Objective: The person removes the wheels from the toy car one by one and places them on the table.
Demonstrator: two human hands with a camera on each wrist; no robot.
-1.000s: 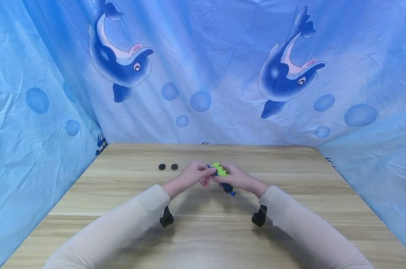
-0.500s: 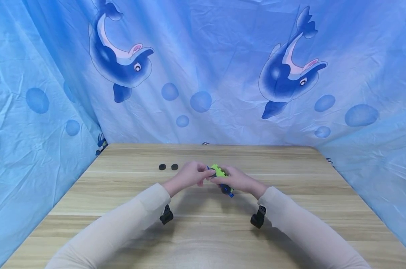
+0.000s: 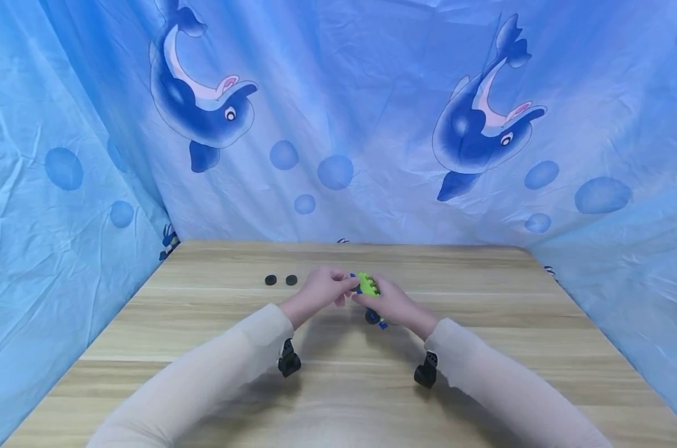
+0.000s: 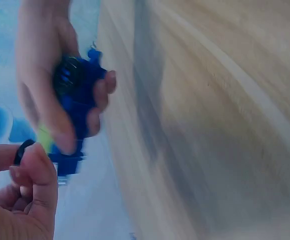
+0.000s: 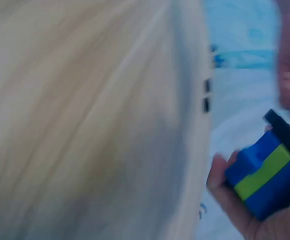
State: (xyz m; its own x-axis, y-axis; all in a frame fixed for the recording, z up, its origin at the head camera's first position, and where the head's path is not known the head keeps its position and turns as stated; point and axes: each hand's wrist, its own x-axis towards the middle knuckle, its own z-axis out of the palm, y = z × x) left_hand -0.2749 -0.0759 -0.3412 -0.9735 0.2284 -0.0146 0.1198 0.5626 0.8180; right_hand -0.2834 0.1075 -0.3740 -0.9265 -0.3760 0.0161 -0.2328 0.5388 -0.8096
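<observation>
My left hand point(image 3: 323, 290) pinches a small black wheel point(image 4: 24, 151) between thumb and forefinger, at the near end of a toy car. The toy car point(image 3: 368, 285), made of blue and lime-green building bricks, is gripped by my right hand point(image 3: 393, 302), thumb on one side and fingers on the other. A black wheel point(image 3: 373, 317) is fitted at the car's lower end. In the right wrist view the brick body point(image 5: 265, 175) shows a green layer between blue ones, with a dark wheel point(image 5: 283, 132) at its corner. My palm hides part of the car.
Two black wheels point(image 3: 270, 280) lie side by side on the wooden table point(image 3: 338, 398), left of my hands. Behind the table hangs a blue curtain point(image 3: 383, 112) printed with dolphins. Black cameras are strapped at both wrists.
The car's lower end has swung slightly left, and my right hand has shifted a little left with it. My left hand stays by the upper end, the wheel still pinched.
</observation>
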